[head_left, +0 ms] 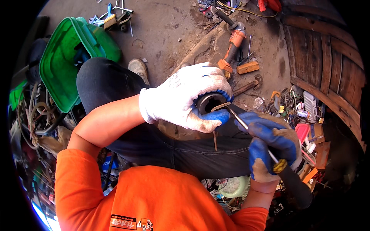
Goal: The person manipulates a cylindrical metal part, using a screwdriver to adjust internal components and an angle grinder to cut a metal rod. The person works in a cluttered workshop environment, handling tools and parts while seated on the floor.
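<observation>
My left hand (189, 96), in a white glove with blue-coated fingers, grips a dark hollow metal cylinder (201, 103) above my lap. A thin, bent, rust-brown metal strip (221, 106) crosses the cylinder's open end, by the left thumb. Part of it hangs down below the hand. In my right hand (271, 142), also gloved, is a screwdriver (295, 186) with a black and yellow handle. Its shaft points up and left, and its tip meets or nearly meets the strip. Whether they touch, I cannot tell. The fingers hide much of the cylinder's outside.
An orange angle grinder (234, 44) lies on the ground ahead, beside an orange block (248, 67). At left a green bin (73, 30) lies tipped over near my knee. Brushes (110, 21) lie beyond it. Wooden planks (320, 54) and assorted clutter (304, 111) line the right.
</observation>
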`<state>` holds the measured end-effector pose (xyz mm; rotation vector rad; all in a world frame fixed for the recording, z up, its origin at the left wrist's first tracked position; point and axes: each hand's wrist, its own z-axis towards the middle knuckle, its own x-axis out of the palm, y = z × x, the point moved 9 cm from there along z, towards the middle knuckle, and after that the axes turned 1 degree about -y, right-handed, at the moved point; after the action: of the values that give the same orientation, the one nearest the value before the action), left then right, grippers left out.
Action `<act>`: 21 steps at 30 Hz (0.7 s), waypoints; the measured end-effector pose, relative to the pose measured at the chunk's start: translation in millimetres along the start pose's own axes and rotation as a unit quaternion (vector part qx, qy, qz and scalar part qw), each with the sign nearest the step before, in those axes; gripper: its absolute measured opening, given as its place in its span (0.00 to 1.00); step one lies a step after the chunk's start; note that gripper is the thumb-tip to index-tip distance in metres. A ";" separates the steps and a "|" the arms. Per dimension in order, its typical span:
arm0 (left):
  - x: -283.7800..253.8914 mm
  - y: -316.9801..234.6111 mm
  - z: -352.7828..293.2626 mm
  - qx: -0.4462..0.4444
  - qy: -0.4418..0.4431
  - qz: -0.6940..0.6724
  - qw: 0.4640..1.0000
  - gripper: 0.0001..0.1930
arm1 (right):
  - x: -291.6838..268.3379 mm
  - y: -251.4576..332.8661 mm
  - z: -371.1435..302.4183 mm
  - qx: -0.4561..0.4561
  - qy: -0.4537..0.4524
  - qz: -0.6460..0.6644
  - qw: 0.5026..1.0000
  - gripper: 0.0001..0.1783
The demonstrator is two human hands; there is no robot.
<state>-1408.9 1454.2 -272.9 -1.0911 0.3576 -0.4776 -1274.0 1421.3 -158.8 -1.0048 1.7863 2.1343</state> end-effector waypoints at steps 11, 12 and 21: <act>13.5 106.5 -8.7 -0.265 -0.016 0.060 0.962 0.17 | -122.7 -165.3 -25.1 0.244 -0.180 0.069 0.951 0.15; 19.6 136.8 -12.0 -0.336 -0.017 0.031 0.941 0.17 | -136.4 -211.2 -42.3 0.255 -0.167 0.032 0.952 0.15; -22.7 374.9 -108.5 -0.455 0.015 0.164 0.875 0.16 | -12.6 -498.6 -190.9 0.505 0.079 -0.412 0.755 0.22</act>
<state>-1410.3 1525.8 -657.2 -1.8916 0.8285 0.0149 -924.7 1378.1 -560.5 -1.2490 1.6638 0.4237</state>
